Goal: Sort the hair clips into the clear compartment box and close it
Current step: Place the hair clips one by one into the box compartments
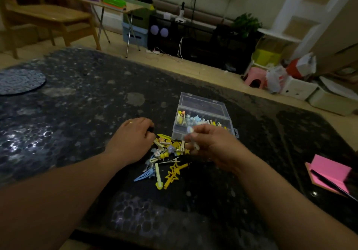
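Two hands, one clip pile, one box

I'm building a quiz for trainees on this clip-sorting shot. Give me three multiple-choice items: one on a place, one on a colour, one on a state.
1. Where does the loose clip pile lie, relative to the box?
A. Inside it
B. On the table, on the person's side of it
C. Behind it

2. What colour is the star-chain clip?
A. Yellow
B. Pink
C. Blue

3. How is the box lid?
A. Shut
B. Off, on the floor
C. Open, tipped back

Key: 1 B, the pile sits between the hands, in front of the box. 2 A, it is yellow. 3 C, the compartments are exposed and the lid stands behind them.
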Demonstrator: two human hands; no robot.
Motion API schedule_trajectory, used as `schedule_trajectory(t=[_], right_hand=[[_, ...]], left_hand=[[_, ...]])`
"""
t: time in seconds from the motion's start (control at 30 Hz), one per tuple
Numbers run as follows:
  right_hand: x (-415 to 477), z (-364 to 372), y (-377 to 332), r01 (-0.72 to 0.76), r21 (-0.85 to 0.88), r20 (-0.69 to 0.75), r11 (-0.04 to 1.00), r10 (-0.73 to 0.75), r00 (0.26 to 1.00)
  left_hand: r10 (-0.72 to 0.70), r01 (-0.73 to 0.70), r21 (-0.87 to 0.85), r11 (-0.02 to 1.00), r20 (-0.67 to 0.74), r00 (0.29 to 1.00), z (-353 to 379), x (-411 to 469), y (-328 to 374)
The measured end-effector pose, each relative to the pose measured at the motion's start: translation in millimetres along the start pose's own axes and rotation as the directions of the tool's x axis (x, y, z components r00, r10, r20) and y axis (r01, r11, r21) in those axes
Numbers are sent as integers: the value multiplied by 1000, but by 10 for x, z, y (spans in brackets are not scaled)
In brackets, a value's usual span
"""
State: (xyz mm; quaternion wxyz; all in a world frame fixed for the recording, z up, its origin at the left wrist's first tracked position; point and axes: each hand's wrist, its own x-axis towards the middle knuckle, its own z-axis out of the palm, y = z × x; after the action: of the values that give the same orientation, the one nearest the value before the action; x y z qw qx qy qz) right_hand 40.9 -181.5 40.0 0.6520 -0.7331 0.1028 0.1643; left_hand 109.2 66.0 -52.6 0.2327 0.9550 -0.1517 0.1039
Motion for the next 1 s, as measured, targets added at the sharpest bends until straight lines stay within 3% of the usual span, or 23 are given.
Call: schedule_trajectory(t=[0.13, 0.23, 0.3, 0.4, 0.5, 0.6, 0.8, 1.0], right_hand=[[271, -502, -290, 84, -230, -316, 970, -157, 936], [522, -811, -413, 9, -487, -445, 873, -257, 858], [681, -916, -405, -88, -664, -432, 742, -285, 856], [896, -950, -306, -229, -863, -388, 449, -302, 871], [1010, -905, -234, -308, -917, -379, 252, -317, 869], [1030, -866, -225, -317, -939, -345, 136, -345, 873], [1082, -896, -127, -266, -963, -258, 50, -468, 845], [1116, -899, -92, -321, -946, -270, -46, -434, 859]], left_hand=[[-3, 3, 9, 1000, -6, 1000, 23, -5, -20], [9, -8, 10, 1000, -9, 1000, 27, -1, -25], [7, -7, 9, 1000, -14, 1000, 33, -3, -32], [6, -6, 22, 1000, -14, 1000, 25, -10, -36], [3, -3, 18, 1000, -13, 1000, 20, -14, -27], [7, -7, 14, 1000, -3, 1000, 19, -12, -25], [5, -6, 14, 1000, 5, 1000, 11, -3, -23], [0, 0, 28, 1000, 15, 1000, 4, 0, -11]])
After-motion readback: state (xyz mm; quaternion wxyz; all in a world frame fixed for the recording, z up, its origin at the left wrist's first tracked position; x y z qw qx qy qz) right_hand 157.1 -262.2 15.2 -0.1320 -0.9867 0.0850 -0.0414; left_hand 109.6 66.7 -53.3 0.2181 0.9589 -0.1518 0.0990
